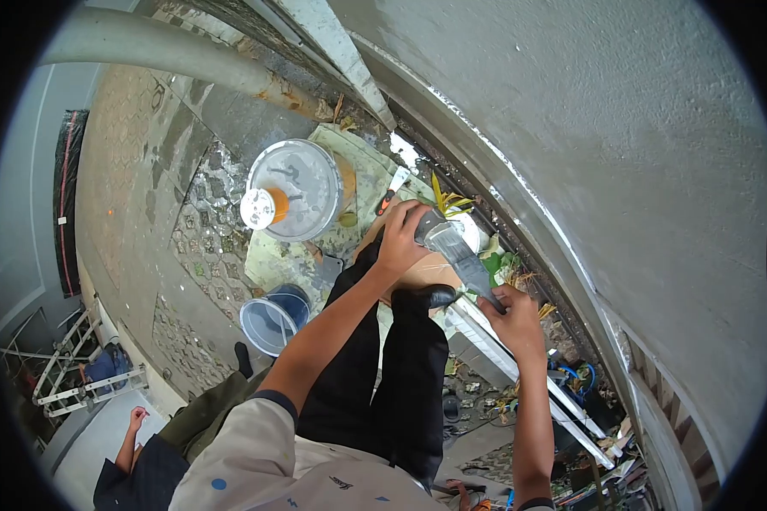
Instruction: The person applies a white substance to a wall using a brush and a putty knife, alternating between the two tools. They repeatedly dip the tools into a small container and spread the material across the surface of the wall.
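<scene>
My left hand (pixel 403 239) is closed on the upper end of a dark grey flat strip (pixel 456 252), which has a paler, dusty middle. My right hand (pixel 516 322) pinches the strip's lower end between thumb and fingers. The strip's exact kind is not clear. It stretches slantwise between both hands, above a piece of brown cardboard (pixel 426 274) and my black shoe (pixel 430 295). Just beyond my left hand lies a putty knife (pixel 392 191) with a red and black handle. A white round object (pixel 466 230) sits partly hidden behind the strip.
A large lidded bucket (pixel 308 175) carries a white and orange tub (pixel 258 209). A dark blue pail (pixel 275 320) stands nearer me. The grey wall (pixel 588 128) rises on the right, above plants (pixel 504 266) and white rails (pixel 494 341). Another person's hand (pixel 138 416) shows lower left.
</scene>
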Demonstrator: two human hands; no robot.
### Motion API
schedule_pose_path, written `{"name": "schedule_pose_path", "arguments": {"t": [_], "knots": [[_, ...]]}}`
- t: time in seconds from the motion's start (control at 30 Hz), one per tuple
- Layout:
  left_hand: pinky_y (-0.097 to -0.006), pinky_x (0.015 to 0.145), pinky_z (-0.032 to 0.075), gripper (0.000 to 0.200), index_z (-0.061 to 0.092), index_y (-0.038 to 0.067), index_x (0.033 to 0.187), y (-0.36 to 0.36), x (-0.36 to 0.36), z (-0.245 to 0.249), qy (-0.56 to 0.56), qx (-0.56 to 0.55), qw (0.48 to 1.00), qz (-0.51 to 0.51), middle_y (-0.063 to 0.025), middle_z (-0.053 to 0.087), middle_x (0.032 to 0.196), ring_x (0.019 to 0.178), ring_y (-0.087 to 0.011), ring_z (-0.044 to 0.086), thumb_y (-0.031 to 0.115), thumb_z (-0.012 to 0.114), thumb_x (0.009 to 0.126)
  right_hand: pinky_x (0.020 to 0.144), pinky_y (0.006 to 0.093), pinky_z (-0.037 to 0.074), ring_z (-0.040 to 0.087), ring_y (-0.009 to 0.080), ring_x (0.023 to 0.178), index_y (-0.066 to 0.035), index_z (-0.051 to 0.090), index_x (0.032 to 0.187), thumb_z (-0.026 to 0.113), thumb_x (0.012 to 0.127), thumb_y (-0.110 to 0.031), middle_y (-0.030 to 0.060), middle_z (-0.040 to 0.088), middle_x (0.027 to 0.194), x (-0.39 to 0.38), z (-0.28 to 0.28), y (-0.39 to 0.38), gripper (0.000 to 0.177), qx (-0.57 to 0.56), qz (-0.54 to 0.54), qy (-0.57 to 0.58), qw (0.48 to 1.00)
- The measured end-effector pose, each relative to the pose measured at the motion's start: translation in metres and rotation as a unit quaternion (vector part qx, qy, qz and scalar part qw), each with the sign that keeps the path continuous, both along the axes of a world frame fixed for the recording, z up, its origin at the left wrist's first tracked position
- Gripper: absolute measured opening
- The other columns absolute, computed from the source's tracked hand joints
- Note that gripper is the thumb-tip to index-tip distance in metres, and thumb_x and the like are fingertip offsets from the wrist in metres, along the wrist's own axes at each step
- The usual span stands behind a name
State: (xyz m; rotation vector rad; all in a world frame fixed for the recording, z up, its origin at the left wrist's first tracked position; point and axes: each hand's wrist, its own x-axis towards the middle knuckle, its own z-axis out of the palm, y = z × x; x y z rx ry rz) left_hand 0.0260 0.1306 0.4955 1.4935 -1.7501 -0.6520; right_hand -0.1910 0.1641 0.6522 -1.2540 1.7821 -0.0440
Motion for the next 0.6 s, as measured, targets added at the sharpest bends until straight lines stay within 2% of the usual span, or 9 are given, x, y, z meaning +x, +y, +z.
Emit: {"name": "schedule_pose_path", "arguments": {"t": [0.2,0.27,0.33,0.4,0.43,0.5,0.6], "knots": [[-0.0406,0.089,0.044,0.064,0.059,0.004,0.109,0.002,-0.001,-0.006,0.005,0.021,1.0,-0.001,-0.0126,0.051,0.11,0.102,-0.0328,0.053,0.013,0.085,0.051,0.067,0.0412,0.05,0.066,0.036,0.071,0.003,0.067,0.1,0.073,0.076,-0.026,0.0237,0.065,0.075,-0.004,0.008,-0.013,0.038,0.026,0.007,-0.003,1.0],[-0.0404,0.089,0.046,0.063,0.059,0.004,0.109,0.001,-0.001,-0.006,-0.003,0.022,1.0,-0.002,-0.0125,0.051,0.109,0.101,-0.0333,0.054,0.014,0.086,0.053,0.071,0.0397,0.05,0.067,0.0353,0.078,0.004,0.067,0.095,0.073,0.077,-0.027,0.0257,0.067,0.083,0.003,0.022,-0.02,0.037,0.054,0.001,0.026,0.998],[-0.0403,0.089,0.046,0.062,0.059,0.004,0.109,0.001,-0.001,-0.007,-0.005,0.011,1.0,-0.005,-0.0124,0.051,0.109,0.101,-0.033,0.055,0.014,0.086,0.053,0.073,0.041,0.05,0.067,0.0362,0.081,0.002,0.068,0.098,0.071,0.077,-0.03,0.0261,0.067,0.085,0.006,0.022,-0.014,0.038,0.065,-0.002,0.049,0.997],[-0.0402,0.088,0.046,0.062,0.059,0.004,0.109,0.0,-0.001,-0.007,-0.007,0.005,1.0,-0.008,-0.0125,0.051,0.109,0.101,-0.0329,0.055,0.014,0.085,0.053,0.074,0.0423,0.05,0.066,0.0381,0.079,0.001,0.068,0.099,0.07,0.078,-0.03,0.0258,0.066,0.085,0.008,0.018,-0.007,0.038,-0.008,0.037,0.067,0.997],[-0.0401,0.088,0.046,0.062,0.059,0.004,0.109,-0.001,-0.002,-0.007,-0.006,-0.002,1.0,-0.007,-0.0125,0.051,0.109,0.101,-0.0327,0.055,0.014,0.085,0.053,0.074,0.0423,0.05,0.066,0.0381,0.079,0.001,0.068,0.099,0.07,0.078,-0.03,0.0258,0.066,0.085,0.01,0.02,-0.007,0.038,-0.008,0.035,0.066,0.997],[-0.04,0.087,0.046,0.062,0.059,0.003,0.109,-0.002,-0.001,-0.007,-0.006,0.001,1.0,-0.006,-0.0126,0.051,0.109,0.1,-0.0325,0.055,0.013,0.085,0.053,0.082,0.046,0.047,0.059,0.0417,0.092,0.004,0.065,0.102,0.068,0.081,-0.027,0.0265,0.064,0.089,0.022,0.026,-0.011,0.037,0.058,0.002,0.057,0.997],[-0.0408,0.088,0.044,0.062,0.058,0.004,0.109,-0.004,0.0,-0.006,-0.006,0.005,1.0,-0.006,-0.0125,0.051,0.109,0.102,-0.0324,0.053,0.015,0.084,0.054,0.084,0.0461,0.047,0.059,0.0417,0.094,0.004,0.064,0.103,0.066,0.083,-0.025,0.026,0.064,0.092,0.031,0.023,-0.012,0.035,0.017,0.048,0.057,0.997]]}}
